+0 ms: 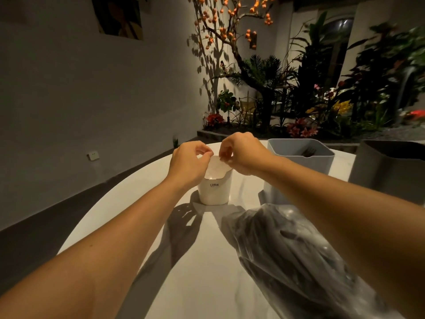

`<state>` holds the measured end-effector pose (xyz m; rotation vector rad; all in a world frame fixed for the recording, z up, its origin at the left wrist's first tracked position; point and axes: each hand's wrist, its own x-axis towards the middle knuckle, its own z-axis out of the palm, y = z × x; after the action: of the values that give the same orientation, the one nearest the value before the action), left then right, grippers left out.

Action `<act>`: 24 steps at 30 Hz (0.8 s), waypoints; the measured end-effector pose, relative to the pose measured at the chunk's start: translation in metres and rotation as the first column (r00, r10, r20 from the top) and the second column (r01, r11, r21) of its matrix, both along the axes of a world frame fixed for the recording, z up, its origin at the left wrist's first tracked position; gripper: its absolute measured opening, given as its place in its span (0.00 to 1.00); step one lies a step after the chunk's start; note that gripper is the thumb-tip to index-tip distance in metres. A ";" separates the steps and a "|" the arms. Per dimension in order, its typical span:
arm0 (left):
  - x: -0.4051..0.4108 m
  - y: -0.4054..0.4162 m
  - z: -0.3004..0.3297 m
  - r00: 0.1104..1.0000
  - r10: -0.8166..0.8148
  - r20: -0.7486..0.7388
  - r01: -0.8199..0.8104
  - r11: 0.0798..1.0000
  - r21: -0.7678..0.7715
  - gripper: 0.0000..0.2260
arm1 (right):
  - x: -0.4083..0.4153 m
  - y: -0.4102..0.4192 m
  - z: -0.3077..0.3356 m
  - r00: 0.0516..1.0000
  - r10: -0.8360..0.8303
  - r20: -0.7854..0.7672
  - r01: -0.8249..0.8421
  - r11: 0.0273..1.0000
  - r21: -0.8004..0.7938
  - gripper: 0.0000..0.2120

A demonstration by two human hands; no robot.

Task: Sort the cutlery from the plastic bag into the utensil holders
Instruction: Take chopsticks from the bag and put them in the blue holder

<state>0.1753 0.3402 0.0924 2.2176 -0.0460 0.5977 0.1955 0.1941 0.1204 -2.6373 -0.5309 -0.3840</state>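
A small white container (214, 191) marked CRBW stands on the round white table (197, 268). Its white flap lid (216, 168) is tilted up. My left hand (189, 163) pinches the lid's left edge and my right hand (241, 153) pinches its upper right edge. A clear plastic bag (296, 252) full of dark cutlery lies on the table under my right forearm. A grey utensil holder (301, 157) with dark cutlery inside stands to the right of the white container. A second, darker grey holder (391, 166) sits at the far right.
A grey wall runs along the left, with a white switch (93, 155) low on it. Behind the table is a planter bed with a tree bearing orange fruit (230, 31) and many flowers and leaves.
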 end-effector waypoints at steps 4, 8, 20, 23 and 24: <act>-0.028 -0.017 0.008 0.997 -0.076 -0.010 0.076 0.997 -0.009 0.06 | -0.036 -0.020 0.008 0.999 0.049 -0.016 -0.049 0.998 0.030 0.04; -0.062 -0.040 0.009 0.991 -0.135 0.003 0.135 0.991 -0.009 0.06 | -0.074 -0.045 0.013 0.998 0.062 -0.022 -0.061 0.997 0.046 0.06; -0.144 -0.106 -0.010 0.942 -0.316 0.109 0.307 0.947 0.097 0.01 | -0.163 -0.130 0.001 0.999 0.042 -0.012 -0.041 0.997 0.068 0.08; -0.163 -0.123 -0.017 0.930 -0.331 0.159 0.315 0.942 0.117 0.02 | -0.183 -0.146 -0.006 0.998 0.058 -0.002 -0.058 0.995 0.078 0.06; -0.169 -0.128 -0.020 0.927 -0.328 0.180 0.312 0.944 0.113 0.02 | -0.189 -0.151 -0.009 0.998 0.068 -0.011 -0.066 0.994 0.083 0.06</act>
<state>0.0067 0.2121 0.0726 2.1579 -0.5348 0.6373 0.0067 0.0431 0.1117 -2.5337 -0.5845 -0.3585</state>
